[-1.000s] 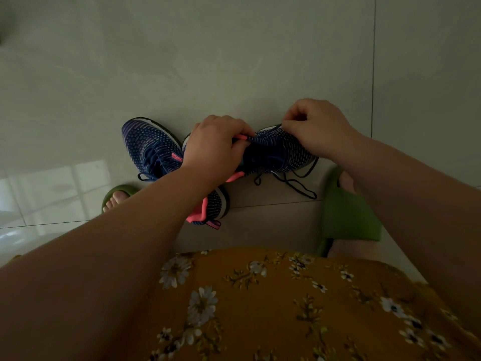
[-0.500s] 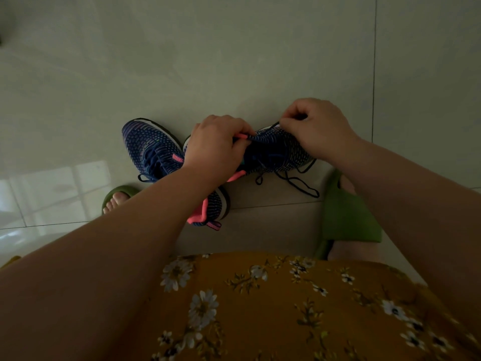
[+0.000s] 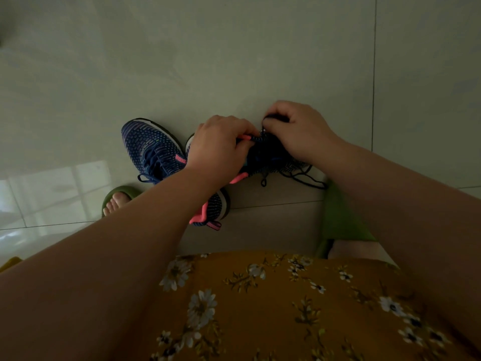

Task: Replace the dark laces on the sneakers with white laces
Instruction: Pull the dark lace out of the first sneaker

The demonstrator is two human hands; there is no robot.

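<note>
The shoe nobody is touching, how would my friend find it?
Start at the two hands on the grey tiled floor. Just left of them lies a blue patterned sneaker, toe pointing away. Unlike its partner, it is still laced and untouched.

The floor (image 3: 234,61) is pale grey tile with thin dark grout lines. On it lies a blue sneaker (image 3: 152,147), toe pointing away. Just right of it, touching, is a second sneaker (image 3: 273,158), its dark lace (image 3: 307,178) trailing onto the tile. Nearer than the sneakers rest two green slippers (image 3: 341,220), one either side.
</note>
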